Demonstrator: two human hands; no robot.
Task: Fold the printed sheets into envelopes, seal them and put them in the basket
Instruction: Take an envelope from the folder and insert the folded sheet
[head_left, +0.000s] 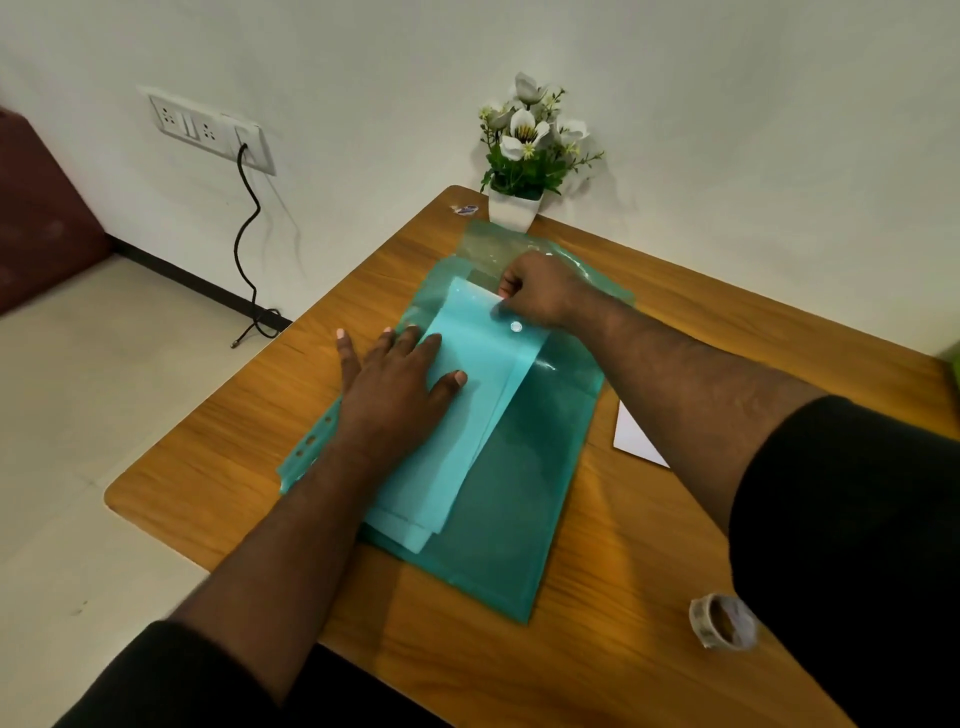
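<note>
— Sheets (457, 415) inside the green plastic folder (519, 493), mid-table, nearer the left edge than the right. Seen through the translucent cover only, pale and stacked, lower corners fanned a little.

— Likely light and limp, then. Slick against the plastic too; probably best drawn out by the top edge at the folder's mouth, toward the far edge of the table.

— Right hand (540, 291) up there now, fingers curled, pinching at the top edge of the sheets or the flap beside the snap button (516, 327). Hard to tell which of the two.

— Left hand (400, 384)?

— Flat on the folder, fingers straight and spread, pressing down, thumb over the sheets. Grasping nothing. Good anchor against sliding on the smooth wood.

— Room to work?

— Bare wood along the near edge and the left edge of the table (218, 426). Punched strip of the folder close to the left edge, so little margin there. Flower pot (511, 210) at the far corner, just beyond the open flap; risk of a knock on a long pull. Tape roll (723, 621) by the near right, white paper (636, 436) toward the right edge, half behind the forearm.

— Basket?

— Not in view.
</note>
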